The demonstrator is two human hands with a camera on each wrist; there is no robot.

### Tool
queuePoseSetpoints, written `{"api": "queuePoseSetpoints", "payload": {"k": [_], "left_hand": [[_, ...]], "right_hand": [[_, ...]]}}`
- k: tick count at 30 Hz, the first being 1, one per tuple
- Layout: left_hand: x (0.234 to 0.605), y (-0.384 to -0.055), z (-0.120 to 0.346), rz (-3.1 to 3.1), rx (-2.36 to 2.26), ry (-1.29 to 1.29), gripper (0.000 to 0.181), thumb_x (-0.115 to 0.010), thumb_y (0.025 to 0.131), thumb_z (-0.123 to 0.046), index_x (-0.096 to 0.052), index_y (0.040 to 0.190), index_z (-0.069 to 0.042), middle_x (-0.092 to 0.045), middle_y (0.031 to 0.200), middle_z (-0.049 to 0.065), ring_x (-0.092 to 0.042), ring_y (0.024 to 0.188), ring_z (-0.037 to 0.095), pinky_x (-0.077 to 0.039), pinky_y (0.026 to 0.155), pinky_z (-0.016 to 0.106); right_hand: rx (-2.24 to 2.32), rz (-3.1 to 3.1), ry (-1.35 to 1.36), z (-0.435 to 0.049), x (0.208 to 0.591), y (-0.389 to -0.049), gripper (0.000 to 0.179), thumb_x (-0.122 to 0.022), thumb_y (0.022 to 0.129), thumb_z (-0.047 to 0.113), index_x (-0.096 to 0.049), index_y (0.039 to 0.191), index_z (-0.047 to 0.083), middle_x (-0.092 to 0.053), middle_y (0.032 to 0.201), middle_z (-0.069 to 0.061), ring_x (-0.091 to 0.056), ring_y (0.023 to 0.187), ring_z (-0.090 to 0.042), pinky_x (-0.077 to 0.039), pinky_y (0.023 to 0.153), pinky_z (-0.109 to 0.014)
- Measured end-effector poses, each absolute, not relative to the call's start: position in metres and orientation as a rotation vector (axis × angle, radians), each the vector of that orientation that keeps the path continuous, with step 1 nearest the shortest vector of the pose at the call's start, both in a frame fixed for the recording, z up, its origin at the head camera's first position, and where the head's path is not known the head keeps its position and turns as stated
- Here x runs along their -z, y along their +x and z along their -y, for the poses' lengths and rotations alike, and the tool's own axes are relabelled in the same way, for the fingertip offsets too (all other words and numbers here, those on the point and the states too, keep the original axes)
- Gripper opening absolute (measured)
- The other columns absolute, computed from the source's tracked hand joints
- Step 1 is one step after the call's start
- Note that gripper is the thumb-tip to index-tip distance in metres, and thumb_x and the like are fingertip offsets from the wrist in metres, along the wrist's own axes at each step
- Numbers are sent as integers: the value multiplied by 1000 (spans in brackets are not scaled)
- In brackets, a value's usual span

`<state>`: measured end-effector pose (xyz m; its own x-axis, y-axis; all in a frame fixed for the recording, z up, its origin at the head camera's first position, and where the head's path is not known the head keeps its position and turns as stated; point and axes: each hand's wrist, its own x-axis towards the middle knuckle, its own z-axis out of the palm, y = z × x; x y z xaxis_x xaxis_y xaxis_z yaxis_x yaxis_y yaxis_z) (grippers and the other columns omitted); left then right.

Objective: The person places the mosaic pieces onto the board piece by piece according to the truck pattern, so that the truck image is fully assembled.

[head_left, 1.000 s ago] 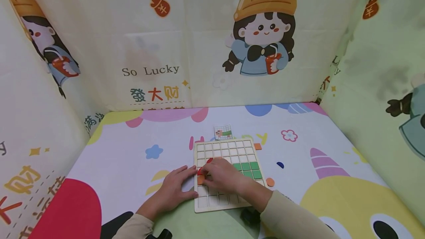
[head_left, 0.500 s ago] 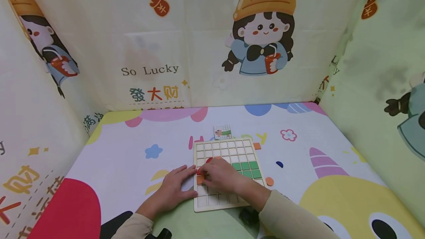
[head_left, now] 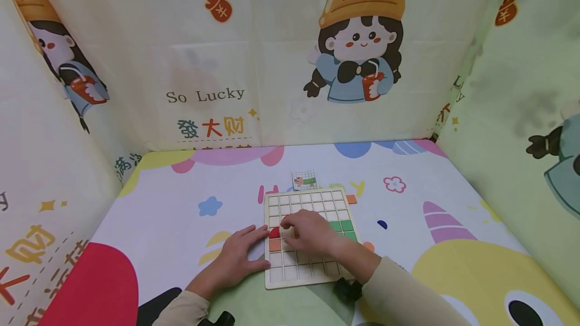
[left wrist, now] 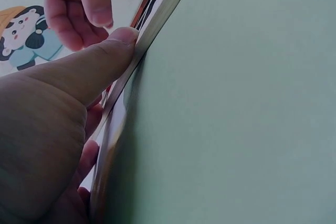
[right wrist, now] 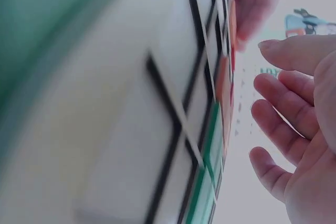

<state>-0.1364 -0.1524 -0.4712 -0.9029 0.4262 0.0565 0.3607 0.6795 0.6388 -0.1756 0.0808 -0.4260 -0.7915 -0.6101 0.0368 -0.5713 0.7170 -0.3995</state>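
A pale grid board [head_left: 290, 274] lies on the table. My left hand [head_left: 237, 258] rests along its left edge, fingers extended and the thumb [left wrist: 113, 45] touching the rim. Over the board's middle hovers my right hand [head_left: 313, 235]; its fingers [right wrist: 281, 111] are loosely bent with nothing visible between them. In the left column, a red piece [head_left: 274, 233] sits just above an orange square [head_left: 275, 245]. Green squares [head_left: 347, 225] fill several cells on the right side. My right hand partly hides other pieces in the middle cells.
Behind the board lies a small picture card [head_left: 304, 180] with a gridded design. Loose on the table to the right are an orange square [head_left: 351, 199], an orange disc [head_left: 369, 246] and a dark blue half-disc [head_left: 382, 225]. Printed cloth walls [head_left: 272, 64] enclose the table.
My right hand has lifted off the left-column cells and shifted right, uncovering the red piece and the orange square. The left hand has stayed at the board's edge.
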Motion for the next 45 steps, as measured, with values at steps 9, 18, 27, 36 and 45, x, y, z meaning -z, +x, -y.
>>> {"api": "queuePoseSetpoints", "payload": {"k": [9,18,27,36,45], "left_hand": [[472,-136,151,-2781,-1026,619,71,-80,83,-44,-56,143,-14,-49,151,0,-34,142,37,-27,108,64],[471,-137,150,-2784,-1009,591,72,-80,83,-43,-56,144,-14,-47,152,0,-33,143,36,-27,109,64],[470,-135,150,-2787,-1016,615,73,-81,82,-44,-56,144,-13,-48,151,1,-34,142,37,-27,108,65],[470,-136,150,-2798,-1009,610,72,-81,82,-43,-56,143,-14,-48,151,0,-34,142,37,-27,109,65],[470,-136,149,-2791,-1009,611,72,-81,83,-42,-56,144,-13,-48,151,1,-34,142,37,-27,109,65]], "right_hand": [[737,-2841,-867,-114,422,-185,31,-72,91,18,-67,119,8,-68,112,-3,-61,106,-24,-49,93,-44],[804,-2903,-710,-152,426,-193,39,-71,94,19,-63,129,4,-66,124,-8,-63,110,-26,-51,93,-45],[884,-2963,-609,-187,426,-206,43,-69,95,18,-60,133,-1,-65,124,-16,-64,108,-34,-51,90,-52],[823,-3006,-488,-211,432,-219,43,-66,95,16,-59,132,-3,-65,125,-20,-62,113,-39,-48,96,-55],[716,-3017,-444,-221,440,-229,44,-67,92,15,-60,129,-7,-66,121,-23,-62,111,-40,-47,97,-54]]}}
